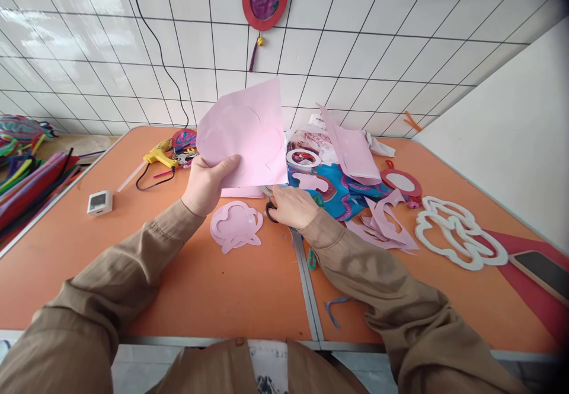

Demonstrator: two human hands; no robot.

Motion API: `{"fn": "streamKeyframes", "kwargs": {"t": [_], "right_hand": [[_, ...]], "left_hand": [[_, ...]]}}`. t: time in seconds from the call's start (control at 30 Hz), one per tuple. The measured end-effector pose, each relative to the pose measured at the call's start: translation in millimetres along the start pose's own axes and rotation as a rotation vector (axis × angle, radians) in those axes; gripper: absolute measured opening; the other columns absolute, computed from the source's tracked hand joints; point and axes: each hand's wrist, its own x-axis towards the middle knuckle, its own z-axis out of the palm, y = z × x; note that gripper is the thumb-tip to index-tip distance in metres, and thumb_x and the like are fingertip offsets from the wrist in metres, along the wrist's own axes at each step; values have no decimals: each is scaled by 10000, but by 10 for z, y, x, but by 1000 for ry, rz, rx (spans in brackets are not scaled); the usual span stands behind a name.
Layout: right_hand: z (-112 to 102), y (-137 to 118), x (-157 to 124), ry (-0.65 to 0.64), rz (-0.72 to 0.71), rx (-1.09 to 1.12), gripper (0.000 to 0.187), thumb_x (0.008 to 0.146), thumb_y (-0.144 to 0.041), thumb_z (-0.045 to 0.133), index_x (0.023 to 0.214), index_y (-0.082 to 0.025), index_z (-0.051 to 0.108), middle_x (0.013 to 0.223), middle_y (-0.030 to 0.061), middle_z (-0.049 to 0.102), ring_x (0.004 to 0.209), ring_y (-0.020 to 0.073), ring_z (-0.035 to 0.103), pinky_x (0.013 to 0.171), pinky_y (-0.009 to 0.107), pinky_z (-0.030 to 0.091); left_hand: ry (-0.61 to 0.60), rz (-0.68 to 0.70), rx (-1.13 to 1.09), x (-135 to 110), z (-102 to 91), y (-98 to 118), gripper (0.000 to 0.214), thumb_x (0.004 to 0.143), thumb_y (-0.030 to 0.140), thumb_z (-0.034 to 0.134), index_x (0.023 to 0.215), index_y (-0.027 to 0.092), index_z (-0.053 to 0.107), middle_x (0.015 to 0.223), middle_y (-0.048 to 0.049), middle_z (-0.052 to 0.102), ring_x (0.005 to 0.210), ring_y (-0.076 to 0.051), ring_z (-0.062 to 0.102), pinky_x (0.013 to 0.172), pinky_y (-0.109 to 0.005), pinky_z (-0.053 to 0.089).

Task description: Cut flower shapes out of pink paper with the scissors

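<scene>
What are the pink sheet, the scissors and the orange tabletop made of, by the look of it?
Pink sheet: probably paper or thin card, matte; it holds its shape, with a crisp edge and no weave.
Scissors: handle likely plastic, being plain black; blades mostly hidden, though a grey glimpse suggests metal.
Orange tabletop: perhaps laminate, smooth; even colour, no grain.

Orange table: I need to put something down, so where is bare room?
Nearly bare: the patch between the pink cut-outs, left sleeve, metal strip and near table edge. Another lies left of that sleeve, in front of the white device. Beyond the right sleeve it is crowded with blue cloth and pink scraps.
</scene>
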Motion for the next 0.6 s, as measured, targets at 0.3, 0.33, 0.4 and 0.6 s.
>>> {"fn": "streamKeyframes", "kwargs": {"t": [0.3,0.33,0.4,0.6], "right_hand": [[12,-5,-10,-38,-57,50,376,871,-202,514,1237,-120,543,1098,170,722,1012,311,694,716,360,489],[8,-1,-11,-36,-60,52,359,875,-200,508,1222,-123,554,1108,171,719,1019,309,692,722,358,488],[7,7,-11,-31,-61,53,311,872,-198,506,1165,-127,586,1109,171,717,1027,311,687,731,357,487],[13,25,8,-33,-60,73,282,839,-173,540,1106,-149,628,1076,157,726,1018,320,681,724,355,471]], "left_hand": [[-28,-47,-4,-25,-8,-28,353,652,272,865,969,150,769,1009,-100,784,1027,-309,709,874,-401,581],[-25,-49,-5,-27,-2,-25,340,646,274,868,947,147,771,1013,-100,784,1023,-308,710,872,-398,580],[-20,-52,-10,-31,9,-19,319,634,275,876,906,145,774,1009,-99,785,1008,-303,713,864,-391,580],[-33,-63,5,-37,16,-15,300,633,293,879,876,151,775,950,-95,788,978,-302,721,837,-388,581]]}}
